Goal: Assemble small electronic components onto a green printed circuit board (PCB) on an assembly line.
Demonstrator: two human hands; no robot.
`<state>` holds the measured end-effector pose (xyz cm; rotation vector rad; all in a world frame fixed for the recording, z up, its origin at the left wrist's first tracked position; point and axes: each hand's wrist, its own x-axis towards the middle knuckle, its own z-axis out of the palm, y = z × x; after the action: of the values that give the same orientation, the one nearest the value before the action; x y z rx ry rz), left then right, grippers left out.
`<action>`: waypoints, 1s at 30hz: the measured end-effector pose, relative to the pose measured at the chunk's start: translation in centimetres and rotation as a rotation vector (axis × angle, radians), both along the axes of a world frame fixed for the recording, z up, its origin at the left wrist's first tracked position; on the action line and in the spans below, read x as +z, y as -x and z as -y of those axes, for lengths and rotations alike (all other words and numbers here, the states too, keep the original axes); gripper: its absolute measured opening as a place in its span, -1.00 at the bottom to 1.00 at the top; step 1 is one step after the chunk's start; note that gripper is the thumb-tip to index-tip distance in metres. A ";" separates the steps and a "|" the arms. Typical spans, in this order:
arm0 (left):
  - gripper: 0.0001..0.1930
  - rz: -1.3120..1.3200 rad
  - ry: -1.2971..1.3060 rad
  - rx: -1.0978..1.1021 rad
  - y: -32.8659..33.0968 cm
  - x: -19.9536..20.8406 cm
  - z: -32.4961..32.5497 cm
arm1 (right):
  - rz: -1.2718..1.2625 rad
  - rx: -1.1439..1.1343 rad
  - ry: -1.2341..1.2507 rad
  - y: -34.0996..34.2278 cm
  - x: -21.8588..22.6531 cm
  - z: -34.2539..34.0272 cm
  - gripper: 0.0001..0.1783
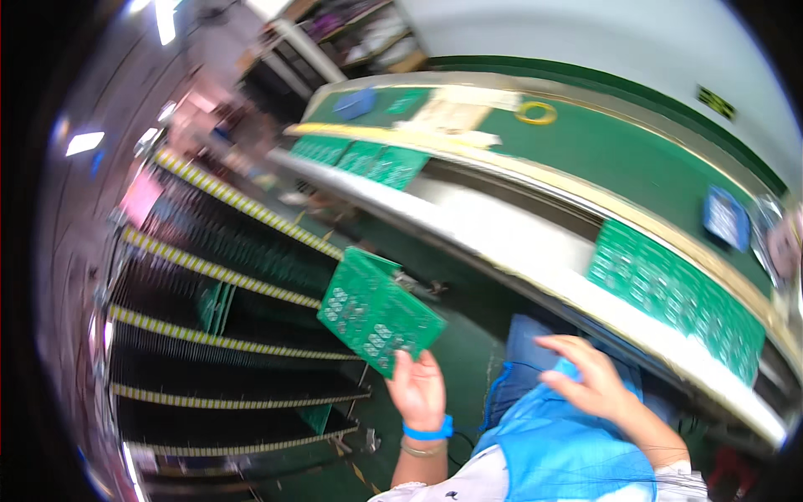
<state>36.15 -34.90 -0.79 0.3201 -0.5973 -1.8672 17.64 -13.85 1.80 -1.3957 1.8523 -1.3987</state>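
Observation:
My left hand [418,391], with a blue strap round its wrist, is closed on the lower edge of a green circuit board [376,314]. The board is held up and tilted beside a slotted rack [238,343]; another green edge shows behind its top, and I cannot tell whether that is a second board. My right hand [595,381] hovers over my lap with thumb and fingers apart, holding nothing. To its right, a panel of green circuit boards [669,293] lies on the pale conveyor line [502,226].
More circuit boards [360,159] lie at the conveyor's far left. Behind runs a green bench [619,167] carrying a yellow tape ring [535,113], a blue tray [726,219] and cardboard pieces [452,113]. A few boards [217,308] stand in the rack's tiers.

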 end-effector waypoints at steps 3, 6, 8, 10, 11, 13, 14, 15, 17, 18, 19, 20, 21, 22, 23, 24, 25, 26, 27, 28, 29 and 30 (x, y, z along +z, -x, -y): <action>-0.63 0.138 -0.062 -0.324 5.9 -0.4 -6.5 | 0.536 -0.021 0.254 -2.1 -1.7 3.3 -0.29; -0.44 0.200 0.117 -0.513 9.6 -0.7 -9.5 | 0.870 -0.271 0.445 -1.1 -0.8 3.2 -0.49; 0.02 0.209 0.309 -0.543 11.5 -0.1 -8.4 | 0.885 -0.437 0.265 2.1 -0.7 1.1 -0.61; 0.16 0.135 0.257 -0.596 12.4 1.1 -4.4 | 0.950 -0.428 0.390 5.0 0.4 -0.8 -0.61; 0.07 0.069 0.255 -0.643 13.1 0.9 -2.2 | 0.942 -0.424 0.395 6.4 0.9 -1.7 -0.62; -0.12 0.327 0.276 -0.852 14.6 2.9 0.7 | 0.869 -0.437 0.354 8.3 1.0 -2.1 -0.61; -0.20 0.569 0.393 -0.934 15.1 4.2 1.7 | 0.795 -0.418 0.310 8.9 1.3 -2.3 -0.61; -0.28 0.812 0.516 -1.000 15.7 5.2 2.2 | 0.795 -0.430 0.313 9.5 1.3 -2.3 -0.61; -0.43 1.122 0.976 -0.699 17.6 4.8 3.1 | 0.848 -0.401 0.195 10.3 1.3 -2.0 -0.59; -0.43 1.165 1.005 -0.660 18.4 5.1 3.6 | 0.865 -0.423 0.237 10.3 1.5 -1.7 -0.59; -0.44 1.209 1.032 -0.619 19.3 5.5 3.9 | 0.868 -0.433 0.240 10.6 1.3 -1.9 -0.59; -0.40 1.138 0.823 -0.789 20.0 6.0 4.1 | 0.864 -0.450 0.257 11.1 0.9 -2.1 -0.59; -0.40 1.144 0.823 -0.789 20.5 5.7 4.1 | 0.862 -0.457 0.272 11.4 0.6 -2.1 -0.60; -0.39 0.976 0.692 -0.730 21.0 4.9 4.0 | 0.838 -0.446 0.374 11.9 -0.1 -2.0 -0.61; -0.37 0.810 0.562 -0.665 21.5 4.1 4.2 | 0.844 -0.443 0.372 12.0 -0.3 -2.2 -0.61; -0.33 0.742 0.551 -0.607 22.0 3.7 4.8 | 0.850 -0.470 0.349 12.2 0.0 -2.3 -0.62; -0.33 0.750 0.548 -0.597 22.4 3.4 5.3 | 0.857 -0.496 0.326 12.4 0.2 -2.4 -0.63; -0.33 0.721 0.496 -0.566 22.9 3.2 5.6 | 0.835 -0.511 0.304 12.6 0.1 -2.3 -0.63; -0.34 0.691 0.444 -0.537 23.4 3.2 5.8 | 0.841 -0.503 0.299 12.8 0.0 -2.2 -0.63; -0.42 0.703 0.427 -0.633 23.7 2.5 7.2 | 0.854 -0.520 0.241 13.0 -0.1 -2.2 -0.63; -0.42 0.711 0.423 -0.625 23.9 2.4 8.2 | 0.865 -0.537 0.183 13.2 -0.3 -2.0 -0.62; -0.48 0.748 0.411 -0.737 24.1 2.4 8.9 | 0.862 -0.514 0.158 13.4 -0.4 -1.7 -0.61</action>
<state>12.01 -43.81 1.64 0.5797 -1.7705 -2.2152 4.27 -12.16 1.36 -0.2209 1.5402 -1.9944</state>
